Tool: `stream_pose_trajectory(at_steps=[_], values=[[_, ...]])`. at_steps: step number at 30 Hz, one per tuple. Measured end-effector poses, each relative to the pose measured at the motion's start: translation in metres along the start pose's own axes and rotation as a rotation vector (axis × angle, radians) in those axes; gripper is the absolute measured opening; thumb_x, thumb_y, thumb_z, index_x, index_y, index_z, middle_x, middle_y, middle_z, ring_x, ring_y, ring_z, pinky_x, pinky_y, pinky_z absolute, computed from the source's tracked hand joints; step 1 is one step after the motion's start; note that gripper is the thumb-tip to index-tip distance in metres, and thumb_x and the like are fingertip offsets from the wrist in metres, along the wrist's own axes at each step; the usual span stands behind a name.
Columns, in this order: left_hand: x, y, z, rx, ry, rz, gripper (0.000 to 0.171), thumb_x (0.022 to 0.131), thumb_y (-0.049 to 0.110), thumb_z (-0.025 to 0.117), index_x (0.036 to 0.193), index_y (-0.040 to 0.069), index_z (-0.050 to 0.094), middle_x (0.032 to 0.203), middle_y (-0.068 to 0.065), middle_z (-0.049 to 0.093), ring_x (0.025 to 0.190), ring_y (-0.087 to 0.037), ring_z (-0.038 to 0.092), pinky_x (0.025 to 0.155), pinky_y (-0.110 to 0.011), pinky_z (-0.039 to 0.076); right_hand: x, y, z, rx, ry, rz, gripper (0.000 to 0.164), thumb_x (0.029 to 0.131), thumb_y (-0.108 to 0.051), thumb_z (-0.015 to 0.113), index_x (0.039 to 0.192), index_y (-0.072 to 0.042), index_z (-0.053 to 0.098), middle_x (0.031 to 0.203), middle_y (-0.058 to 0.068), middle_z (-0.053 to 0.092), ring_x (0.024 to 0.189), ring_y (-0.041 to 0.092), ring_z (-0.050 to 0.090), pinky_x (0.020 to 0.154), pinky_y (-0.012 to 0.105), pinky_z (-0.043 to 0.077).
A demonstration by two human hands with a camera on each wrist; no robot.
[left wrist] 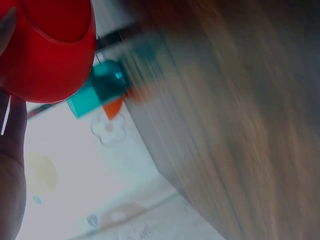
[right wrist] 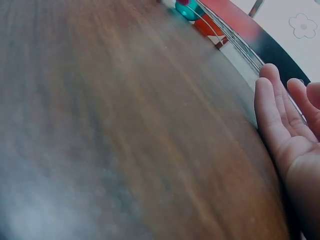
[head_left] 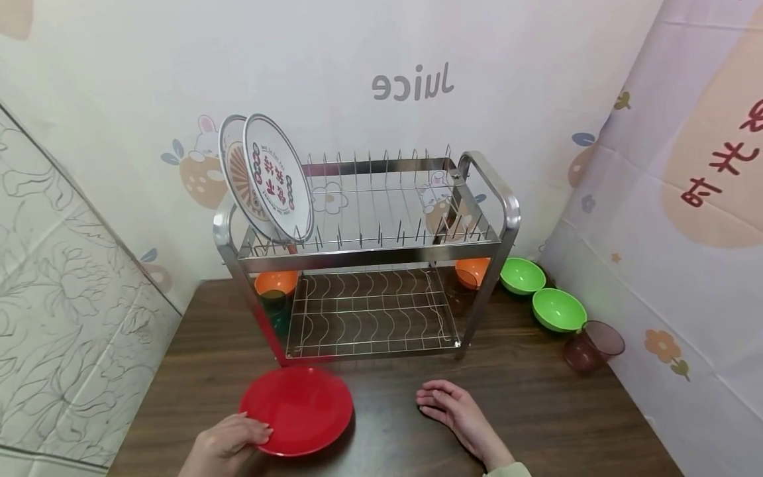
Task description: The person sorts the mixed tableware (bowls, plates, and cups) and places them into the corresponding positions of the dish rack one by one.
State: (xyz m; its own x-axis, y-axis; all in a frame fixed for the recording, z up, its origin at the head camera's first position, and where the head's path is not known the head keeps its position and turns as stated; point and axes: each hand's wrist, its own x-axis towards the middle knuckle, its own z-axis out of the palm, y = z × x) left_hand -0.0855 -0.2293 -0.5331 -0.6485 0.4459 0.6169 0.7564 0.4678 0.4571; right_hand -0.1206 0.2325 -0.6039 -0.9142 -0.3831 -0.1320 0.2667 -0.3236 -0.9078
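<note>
Pale printed sheets point(head_left: 298, 66) line the walls, bearing fruit, flowers and the word "Juice" in mirrored lettering. Dark brown wood grain marks the table point(head_left: 384, 430), with a soft sheen between the two hands.

Item held: one red plate point(head_left: 304, 411), round, plain and glossy, with a slim rim. Left hand point(head_left: 226, 440) grasps it by the near-left edge; the plate extends to the right of those fingers and away from the person. Its upper face points up toward the head camera. Being round, it has no evident long axis; its outline there is foreshortened to an oval, wider across than deep.

Right hand point(head_left: 456, 414) is released, its fingers loosely bent, well apart from the plate on the right; contact with the table cannot be told.

Beyond both sets of fingers stands a two-tier metal dish rack point(head_left: 369, 257). Two white plates point(head_left: 280, 179) lean in its upper tier, beyond the left fingers. Farther from those fingers, by the rack's left post, are a teal cup point(head_left: 275, 310) and an orange bowl point(head_left: 277, 283). Two green bowls point(head_left: 559, 310) and a purple cup point(head_left: 593, 348) sit right of and beyond the right fingers.
</note>
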Motion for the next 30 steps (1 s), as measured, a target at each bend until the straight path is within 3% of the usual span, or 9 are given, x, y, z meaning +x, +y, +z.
stream_pose_trajectory(at_steps=[8, 15, 23, 30], values=[[0.021, 0.003, 0.032, -0.089, 0.032, 0.193, 0.019, 0.097, 0.029, 0.064, 0.095, 0.016, 0.078, 0.092, 0.003, 0.075, 0.085, -0.014, 0.071, 0.098, -0.02, 0.045, 0.001, -0.001, 0.01, -0.117, 0.033, 0.02, 0.048, 0.106, -0.016, 0.048, 0.135, 0.021, 0.036, 0.124, 0.026, 0.06, 0.11, 0.024, 0.064, 0.094, 0.041, 0.052], [0.036, 0.01, 0.057, -0.135, 0.039, 0.256, 0.014, 0.098, 0.023, 0.066, 0.096, 0.016, 0.077, 0.094, 0.002, 0.075, 0.087, -0.014, 0.071, 0.101, -0.027, 0.046, -0.003, -0.009, 0.024, -0.193, 0.052, 0.051, 0.053, 0.105, -0.023, 0.05, 0.139, 0.016, 0.037, 0.128, 0.029, 0.056, 0.112, 0.03, 0.062, 0.088, 0.042, 0.055], [0.048, 0.022, 0.074, -0.181, 0.02, 0.287, 0.008, 0.093, 0.018, 0.072, 0.098, 0.015, 0.078, 0.096, 0.002, 0.075, 0.09, -0.014, 0.071, 0.098, -0.032, 0.049, -0.006, -0.019, 0.039, -0.153, 0.001, 0.115, 0.049, 0.106, -0.023, 0.048, 0.144, 0.006, 0.034, 0.122, 0.014, 0.063, 0.103, 0.028, 0.067, 0.079, 0.049, 0.057], [0.057, 0.03, 0.082, -0.228, 0.017, 0.355, 0.007, 0.09, 0.01, 0.075, 0.096, 0.011, 0.077, 0.095, -0.002, 0.076, 0.091, -0.016, 0.071, 0.096, -0.037, 0.051, -0.007, -0.025, 0.043, -0.133, 0.009, 0.133, 0.051, 0.104, -0.025, 0.052, 0.145, 0.002, 0.036, 0.114, 0.013, 0.066, 0.095, 0.026, 0.069, 0.071, 0.043, 0.059]])
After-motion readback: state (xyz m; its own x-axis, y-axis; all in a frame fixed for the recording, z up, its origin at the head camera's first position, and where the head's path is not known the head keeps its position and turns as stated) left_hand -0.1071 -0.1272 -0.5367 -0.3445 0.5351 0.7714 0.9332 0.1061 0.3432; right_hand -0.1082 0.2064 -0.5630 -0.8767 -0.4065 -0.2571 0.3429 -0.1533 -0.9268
